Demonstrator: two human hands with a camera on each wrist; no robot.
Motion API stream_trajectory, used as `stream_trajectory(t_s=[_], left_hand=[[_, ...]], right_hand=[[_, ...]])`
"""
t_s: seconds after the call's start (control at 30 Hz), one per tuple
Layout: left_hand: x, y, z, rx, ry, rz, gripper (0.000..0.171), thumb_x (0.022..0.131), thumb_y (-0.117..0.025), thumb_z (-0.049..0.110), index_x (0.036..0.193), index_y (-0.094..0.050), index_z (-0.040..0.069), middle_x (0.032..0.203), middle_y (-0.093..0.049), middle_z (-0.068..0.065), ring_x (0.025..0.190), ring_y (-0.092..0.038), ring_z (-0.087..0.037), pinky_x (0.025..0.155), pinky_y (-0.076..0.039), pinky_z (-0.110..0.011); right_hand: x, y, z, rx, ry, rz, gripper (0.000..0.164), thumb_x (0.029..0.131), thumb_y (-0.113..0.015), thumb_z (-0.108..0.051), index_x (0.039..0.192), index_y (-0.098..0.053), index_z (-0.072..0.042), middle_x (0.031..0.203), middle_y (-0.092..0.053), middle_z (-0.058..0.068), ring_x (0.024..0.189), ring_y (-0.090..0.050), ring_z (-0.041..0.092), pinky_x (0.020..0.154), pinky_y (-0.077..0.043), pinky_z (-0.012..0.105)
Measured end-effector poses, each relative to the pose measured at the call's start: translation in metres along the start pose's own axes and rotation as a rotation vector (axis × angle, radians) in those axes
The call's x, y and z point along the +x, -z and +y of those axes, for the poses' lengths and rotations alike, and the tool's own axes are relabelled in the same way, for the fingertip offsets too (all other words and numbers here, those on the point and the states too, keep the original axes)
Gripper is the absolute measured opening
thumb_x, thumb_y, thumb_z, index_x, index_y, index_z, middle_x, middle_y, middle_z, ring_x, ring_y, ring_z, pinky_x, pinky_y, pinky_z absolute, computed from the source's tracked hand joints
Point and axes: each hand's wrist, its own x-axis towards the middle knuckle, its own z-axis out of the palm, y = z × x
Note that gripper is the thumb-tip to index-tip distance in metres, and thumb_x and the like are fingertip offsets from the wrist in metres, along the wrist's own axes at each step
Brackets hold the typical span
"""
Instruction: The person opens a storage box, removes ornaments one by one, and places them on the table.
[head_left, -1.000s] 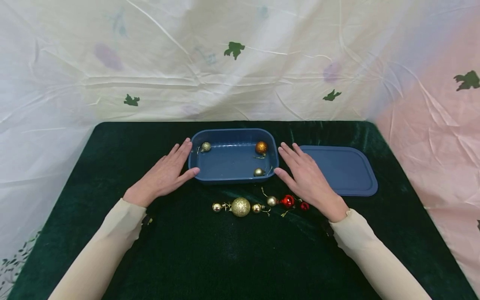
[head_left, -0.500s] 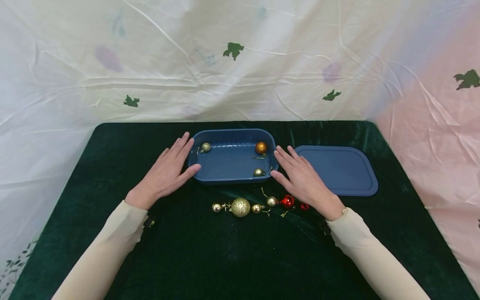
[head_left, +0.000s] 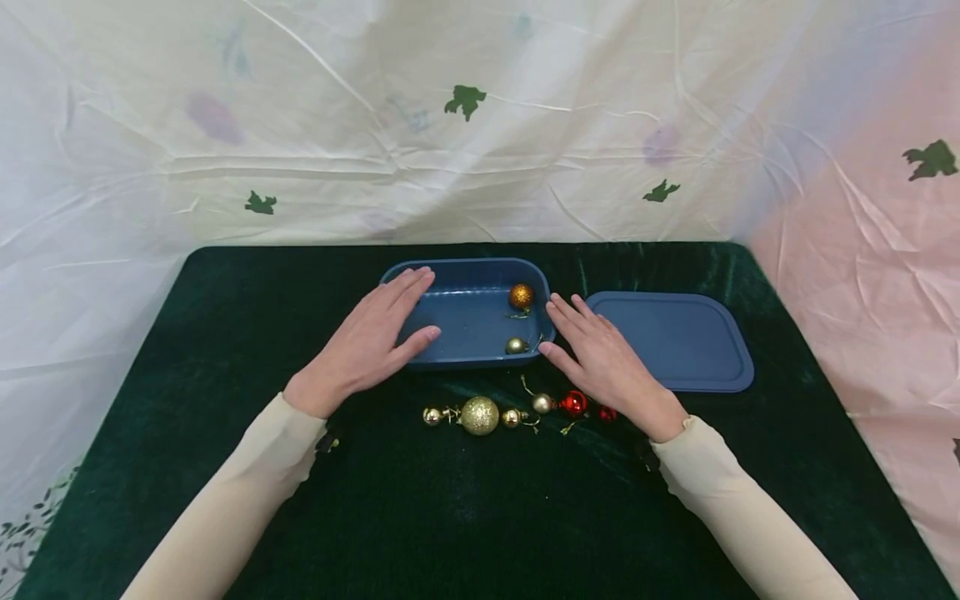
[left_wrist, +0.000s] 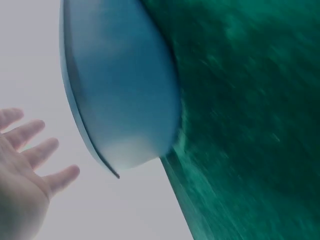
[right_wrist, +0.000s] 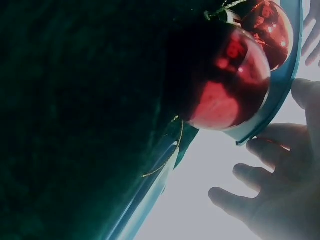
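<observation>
So our left hand (head_left: 367, 346) is over the left end of the blue box (head_left: 468, 325), mid-frame, fingers straight; our right hand (head_left: 606, 358), also stretched out, is by its right end. Big gold bauble (head_left: 479, 415) sits lower center.

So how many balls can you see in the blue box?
2: an orange ball towards the far right corner, a gold ball towards the near right corner. The left hand hides part of the blue box, so more may be hidden.
</observation>
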Motion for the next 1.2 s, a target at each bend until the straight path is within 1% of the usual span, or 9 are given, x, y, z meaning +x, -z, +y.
stream_trajectory(t_s=[0.13, 0.27, 0.47, 0.53, 0.67, 0.83, 0.93, 1.07, 1.2], left_hand=[[0.010, -0.003, 0.009, -0.032, -0.001, -0.020, 0.073, 0.107, -0.047, 0.054, 0.164, -0.030, 0.012, 0.168, -0.029, -0.013, 0.155, -0.025, -0.032, 0.124, -0.021, -0.055], [0.021, -0.007, 0.017, -0.052, -0.030, -0.029, 0.072, 0.106, -0.049, 0.053, 0.164, -0.032, 0.013, 0.168, -0.031, -0.012, 0.154, -0.028, -0.032, 0.124, -0.023, -0.054], [0.035, -0.016, 0.024, -0.063, -0.066, -0.041, 0.072, 0.106, -0.050, 0.054, 0.162, -0.035, 0.011, 0.165, -0.036, -0.014, 0.151, -0.035, -0.033, 0.120, -0.029, -0.058], [0.040, -0.019, 0.025, -0.076, -0.069, -0.055, 0.072, 0.106, -0.050, 0.054, 0.162, -0.036, 0.011, 0.164, -0.037, -0.015, 0.149, -0.037, -0.033, 0.120, -0.031, -0.056], [0.050, -0.022, 0.027, -0.118, -0.041, -0.106, 0.072, 0.106, -0.050, 0.054, 0.162, -0.035, 0.012, 0.164, -0.037, -0.016, 0.149, -0.038, -0.033, 0.120, -0.031, -0.054], [0.060, -0.025, 0.033, -0.162, 0.003, -0.207, 0.073, 0.104, -0.053, 0.054, 0.163, -0.034, 0.015, 0.164, -0.037, -0.015, 0.150, -0.037, -0.032, 0.121, -0.030, -0.053], [0.066, -0.028, 0.035, -0.205, 0.003, -0.249, 0.072, 0.103, -0.057, 0.052, 0.162, -0.036, 0.014, 0.163, -0.039, -0.014, 0.150, -0.037, -0.031, 0.121, -0.030, -0.053], [0.073, -0.032, 0.037, -0.248, -0.014, -0.269, 0.069, 0.103, -0.060, 0.048, 0.159, -0.042, 0.012, 0.161, -0.042, -0.014, 0.149, -0.039, -0.031, 0.121, -0.031, -0.051], [0.080, -0.035, 0.038, -0.240, -0.026, -0.294, 0.064, 0.103, -0.061, 0.044, 0.156, -0.046, 0.010, 0.159, -0.046, -0.014, 0.147, -0.042, -0.030, 0.120, -0.032, -0.050]], right_hand=[[0.000, 0.000, 0.000, 0.003, 0.003, 0.002, 0.071, 0.109, -0.042, -0.053, 0.161, -0.034, -0.005, 0.171, -0.023, 0.009, 0.156, -0.019, 0.038, 0.118, -0.025, 0.067], [0.000, -0.001, 0.001, 0.009, 0.005, 0.006, 0.071, 0.109, -0.042, -0.052, 0.161, -0.034, -0.005, 0.170, -0.024, 0.011, 0.156, -0.019, 0.038, 0.117, -0.026, 0.067], [0.000, -0.001, 0.001, 0.009, 0.000, 0.004, 0.071, 0.109, -0.041, -0.053, 0.162, -0.033, -0.006, 0.170, -0.024, 0.010, 0.157, -0.019, 0.037, 0.117, -0.026, 0.067], [0.000, -0.001, 0.001, 0.012, -0.003, 0.002, 0.072, 0.109, -0.040, -0.054, 0.162, -0.033, -0.006, 0.171, -0.023, 0.010, 0.157, -0.019, 0.036, 0.118, -0.026, 0.067], [0.000, -0.001, 0.001, 0.018, -0.007, 0.000, 0.072, 0.109, -0.041, -0.054, 0.162, -0.033, -0.007, 0.171, -0.023, 0.008, 0.157, -0.019, 0.036, 0.118, -0.025, 0.067], [0.000, 0.000, 0.001, 0.015, -0.004, 0.002, 0.072, 0.109, -0.041, -0.054, 0.163, -0.032, -0.007, 0.171, -0.022, 0.007, 0.157, -0.019, 0.036, 0.118, -0.026, 0.066], [0.000, -0.001, 0.001, 0.015, -0.002, 0.000, 0.072, 0.109, -0.040, -0.054, 0.163, -0.032, -0.007, 0.171, -0.021, 0.008, 0.157, -0.019, 0.036, 0.118, -0.026, 0.066], [-0.001, 0.000, 0.001, 0.018, -0.002, -0.009, 0.073, 0.109, -0.039, -0.055, 0.163, -0.031, -0.007, 0.171, -0.020, 0.007, 0.157, -0.019, 0.035, 0.119, -0.025, 0.065], [0.000, 0.000, 0.001, 0.016, 0.001, -0.009, 0.073, 0.109, -0.040, -0.055, 0.163, -0.032, -0.006, 0.171, -0.021, 0.008, 0.157, -0.020, 0.035, 0.118, -0.026, 0.066]])
